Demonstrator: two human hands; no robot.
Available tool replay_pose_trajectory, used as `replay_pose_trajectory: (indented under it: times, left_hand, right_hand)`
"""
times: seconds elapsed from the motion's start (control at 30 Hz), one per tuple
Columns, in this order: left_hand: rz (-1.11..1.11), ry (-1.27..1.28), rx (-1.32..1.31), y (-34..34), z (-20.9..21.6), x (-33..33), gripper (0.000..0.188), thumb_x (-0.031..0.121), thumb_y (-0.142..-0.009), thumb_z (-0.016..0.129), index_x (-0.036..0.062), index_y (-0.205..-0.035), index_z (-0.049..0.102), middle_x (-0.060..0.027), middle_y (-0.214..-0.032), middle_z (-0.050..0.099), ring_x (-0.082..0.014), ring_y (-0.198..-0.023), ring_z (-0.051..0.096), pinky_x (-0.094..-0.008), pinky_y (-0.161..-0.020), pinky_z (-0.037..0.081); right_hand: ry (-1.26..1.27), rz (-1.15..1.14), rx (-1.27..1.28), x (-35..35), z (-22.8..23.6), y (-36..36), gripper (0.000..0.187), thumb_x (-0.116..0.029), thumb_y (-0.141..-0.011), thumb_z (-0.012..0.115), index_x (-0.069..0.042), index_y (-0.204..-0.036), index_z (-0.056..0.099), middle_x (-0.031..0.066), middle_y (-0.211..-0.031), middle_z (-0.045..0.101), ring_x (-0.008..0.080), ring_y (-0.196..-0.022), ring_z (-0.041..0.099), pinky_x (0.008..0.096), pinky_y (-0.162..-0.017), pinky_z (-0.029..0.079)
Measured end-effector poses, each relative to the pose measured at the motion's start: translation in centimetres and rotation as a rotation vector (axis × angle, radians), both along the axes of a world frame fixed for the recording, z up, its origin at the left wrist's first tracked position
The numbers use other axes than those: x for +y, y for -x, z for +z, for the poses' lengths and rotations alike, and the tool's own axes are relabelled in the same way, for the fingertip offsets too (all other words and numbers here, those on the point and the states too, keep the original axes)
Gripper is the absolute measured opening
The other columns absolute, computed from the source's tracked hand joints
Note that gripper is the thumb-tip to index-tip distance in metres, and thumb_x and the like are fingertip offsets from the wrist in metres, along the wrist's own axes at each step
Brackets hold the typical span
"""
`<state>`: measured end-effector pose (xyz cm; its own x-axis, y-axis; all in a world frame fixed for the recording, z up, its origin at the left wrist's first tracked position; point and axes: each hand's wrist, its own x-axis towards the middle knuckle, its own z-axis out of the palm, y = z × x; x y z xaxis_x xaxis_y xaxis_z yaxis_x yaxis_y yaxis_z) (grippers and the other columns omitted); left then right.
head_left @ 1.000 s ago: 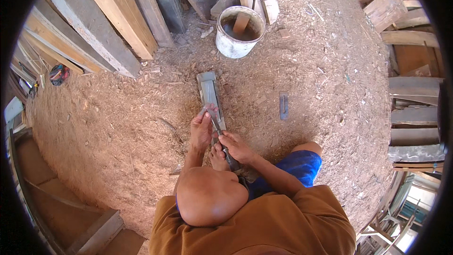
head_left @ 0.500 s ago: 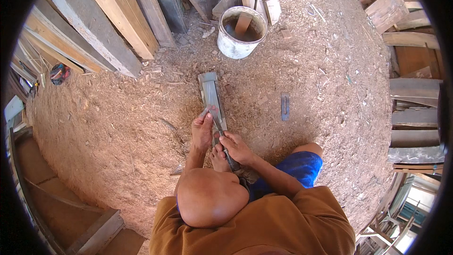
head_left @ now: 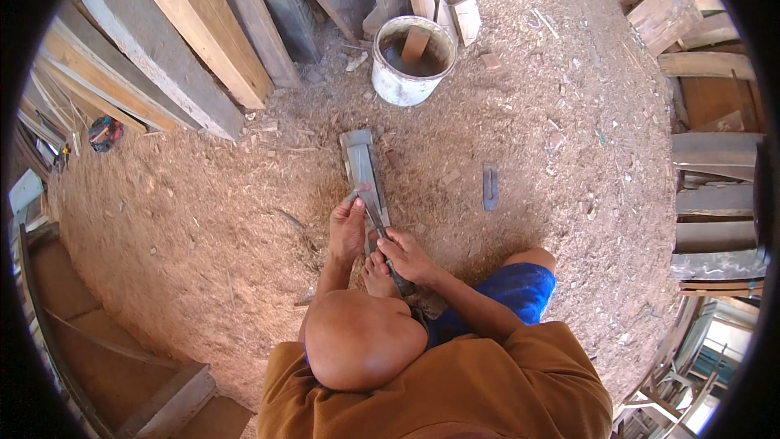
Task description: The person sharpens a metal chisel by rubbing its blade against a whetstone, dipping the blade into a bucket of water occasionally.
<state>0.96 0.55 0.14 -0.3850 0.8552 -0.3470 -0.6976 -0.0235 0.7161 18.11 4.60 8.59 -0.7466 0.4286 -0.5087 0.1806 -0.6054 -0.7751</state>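
Note:
A long, narrow chisel (head_left: 376,220) with a dark handle slants over a grey sharpening stone (head_left: 362,164), which lies on the dirt in front of me. Closed around the chisel near its handle is my right hand (head_left: 409,257). My left hand (head_left: 348,226) pinches the blade's far end between thumb and fingers, above the stone. The blade's tip is partly hidden by those fingers. My bare foot (head_left: 379,278) rests at the stone's near end, just under my hands.
Beyond the stone stands a white bucket (head_left: 412,93) of murky water with a brown block (head_left: 415,45) in it. A slotted plane iron (head_left: 490,186) lies to the right. Timber planks (head_left: 195,24) lean at the far left; curved wooden pieces (head_left: 713,153) are stacked along the right.
The view has shifted a little, so the bucket and stone appear slightly lower. Both hands keep the same hold on the chisel.

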Motion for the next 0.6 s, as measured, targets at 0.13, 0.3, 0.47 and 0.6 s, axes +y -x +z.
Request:
replay_pose_trajectory:
  times: [0.13,0.3,0.47,0.6]
  left_hand:
    - [-0.030,-0.004,0.040,-0.4,0.9,1.2,0.036,0.012,-0.107,0.064,0.0011,-0.141,0.064,-0.0031,-0.124,0.072,-0.0116,-0.109,0.065,-0.0293,-0.099,0.051]
    - [-0.225,0.103,0.542,1.3,3.1,5.0,0.040,0.014,-0.104,0.066,-0.0002,-0.141,0.063,-0.0105,-0.129,0.072,-0.0193,-0.113,0.067,-0.0344,-0.102,0.051]
    - [-0.240,-0.120,1.401,5.0,11.8,18.9,0.045,0.018,-0.096,0.074,0.0029,-0.137,0.066,-0.0218,-0.122,0.071,-0.0354,-0.112,0.069,-0.0425,-0.097,0.055]
    - [-0.562,-0.143,1.571,4.5,14.2,32.5,0.040,0.021,-0.096,0.072,0.0054,-0.132,0.069,-0.0213,-0.122,0.072,-0.0393,-0.108,0.072,-0.0451,-0.095,0.056]
  right_hand:
    - [-0.070,-0.029,-0.003,0.6,-0.1,-0.5,0.027,-0.022,-0.111,0.047,0.002,-0.120,0.056,0.0041,-0.078,0.060,0.0118,-0.066,0.058,0.0291,-0.064,0.050]
    - [-0.207,-0.083,-0.055,2.0,-1.1,-2.3,0.024,-0.022,-0.109,0.049,0.001,-0.108,0.055,0.0058,-0.075,0.062,0.0136,-0.064,0.059,0.0324,-0.062,0.050]
    - [-0.260,-0.068,-0.253,4.5,0.3,-6.1,0.021,-0.021,-0.110,0.050,-0.001,-0.109,0.055,0.0039,-0.078,0.061,0.0110,-0.063,0.059,0.0295,-0.058,0.050]
    - [-0.197,-0.206,-0.237,4.6,-1.2,-9.5,0.020,-0.020,-0.109,0.050,0.000,-0.108,0.055,0.0058,-0.077,0.062,0.0117,-0.064,0.062,0.0303,-0.058,0.051]
